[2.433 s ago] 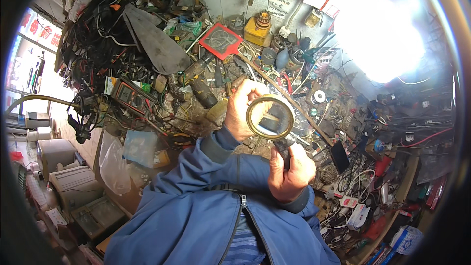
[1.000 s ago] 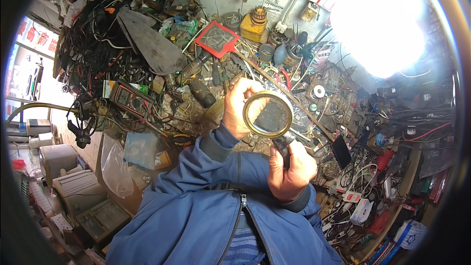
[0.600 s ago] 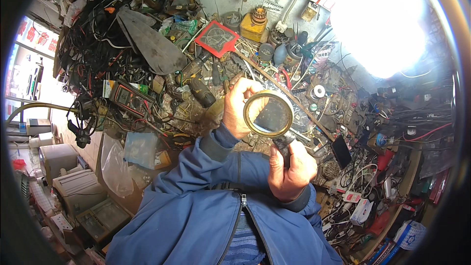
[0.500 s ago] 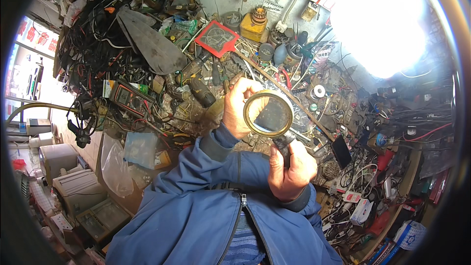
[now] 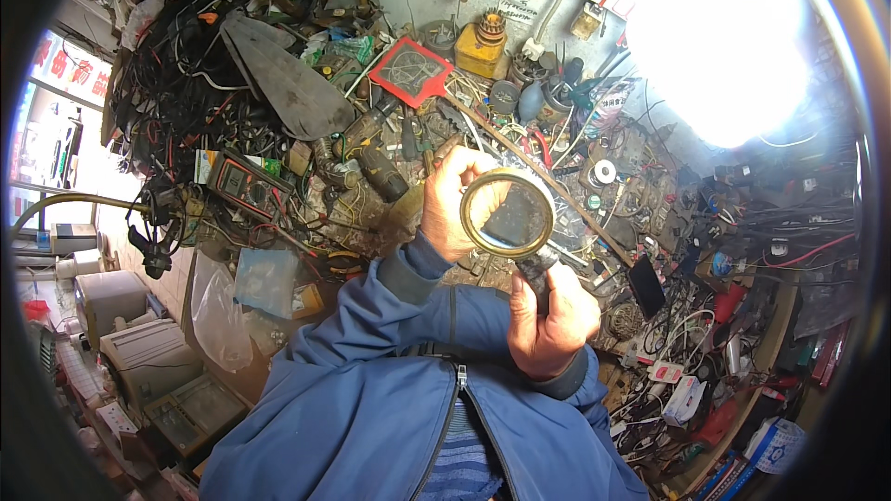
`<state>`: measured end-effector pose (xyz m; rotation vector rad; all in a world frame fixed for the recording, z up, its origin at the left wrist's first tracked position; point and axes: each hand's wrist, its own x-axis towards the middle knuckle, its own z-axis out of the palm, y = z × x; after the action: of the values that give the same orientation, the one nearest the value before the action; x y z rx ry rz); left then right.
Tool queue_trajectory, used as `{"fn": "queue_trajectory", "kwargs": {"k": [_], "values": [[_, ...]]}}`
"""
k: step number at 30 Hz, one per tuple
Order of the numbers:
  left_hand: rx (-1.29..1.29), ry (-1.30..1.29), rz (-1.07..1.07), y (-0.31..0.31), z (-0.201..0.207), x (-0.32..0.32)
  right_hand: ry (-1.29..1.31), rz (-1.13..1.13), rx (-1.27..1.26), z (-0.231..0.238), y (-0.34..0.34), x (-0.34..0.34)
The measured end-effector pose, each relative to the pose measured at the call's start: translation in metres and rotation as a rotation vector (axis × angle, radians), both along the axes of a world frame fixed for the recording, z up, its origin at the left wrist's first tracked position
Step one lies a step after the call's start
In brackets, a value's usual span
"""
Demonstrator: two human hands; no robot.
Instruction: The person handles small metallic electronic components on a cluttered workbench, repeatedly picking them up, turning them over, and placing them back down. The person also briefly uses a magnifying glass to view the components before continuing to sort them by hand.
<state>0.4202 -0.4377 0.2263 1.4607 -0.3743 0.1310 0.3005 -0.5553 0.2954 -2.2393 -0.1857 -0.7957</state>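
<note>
My right hand (image 5: 554,323) grips the dark handle of a magnifying glass (image 5: 471,234) with a round brass-coloured rim. The lens sits in front of my left hand (image 5: 449,204), hiding part of its fingers. Through the glass shows a dark, flat, roughly rectangular piece (image 5: 516,216) with a bright patch near its lower edge; its kind cannot be made out. My left fingers are curled at its left side and seem to hold it. Both hands are above the middle of the cluttered workbench, close to my chest.
A red-framed mesh swatter (image 5: 409,71) lies beyond my hands, beside a long thin rod (image 5: 538,170). A multimeter (image 5: 247,186) and a black phone-like slab (image 5: 646,286) lie left and right. Solder wire (image 5: 602,173), tangled cables and a glaring lamp (image 5: 715,46) are around.
The magnifying glass stays nearly in place; the dark piece seen through its lens has shifted or tilted slightly. Otherwise my hands barely differ.
</note>
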Motion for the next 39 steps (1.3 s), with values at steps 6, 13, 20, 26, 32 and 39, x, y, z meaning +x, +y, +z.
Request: {"fn": "queue_trajectory", "kwargs": {"k": [6, 13, 20, 26, 32, 39], "values": [[0.012, 0.012, 0.008, -0.001, -0.003, 0.0, -0.006, 0.003, -0.008, -0.001, -0.001, 0.0], [0.068, 0.014, -0.063, 0.009, -0.01, 0.003, -0.008, -0.001, -0.003, -0.003, -0.001, 0.001], [0.073, 0.03, -0.062, 0.008, -0.01, 0.002, -0.009, -0.004, -0.006, -0.004, -0.001, 0.001], [0.054, 0.022, -0.062, 0.008, -0.008, 0.003, 0.001, -0.006, -0.01, -0.005, -0.001, 0.001], [0.038, 0.032, -0.061, 0.007, -0.008, 0.002, 0.005, -0.009, -0.012, -0.005, -0.001, 0.001], [0.073, 0.029, -0.025, 0.005, -0.008, 0.002, 0.012, -0.003, -0.009, -0.005, -0.001, 0.001]]}}
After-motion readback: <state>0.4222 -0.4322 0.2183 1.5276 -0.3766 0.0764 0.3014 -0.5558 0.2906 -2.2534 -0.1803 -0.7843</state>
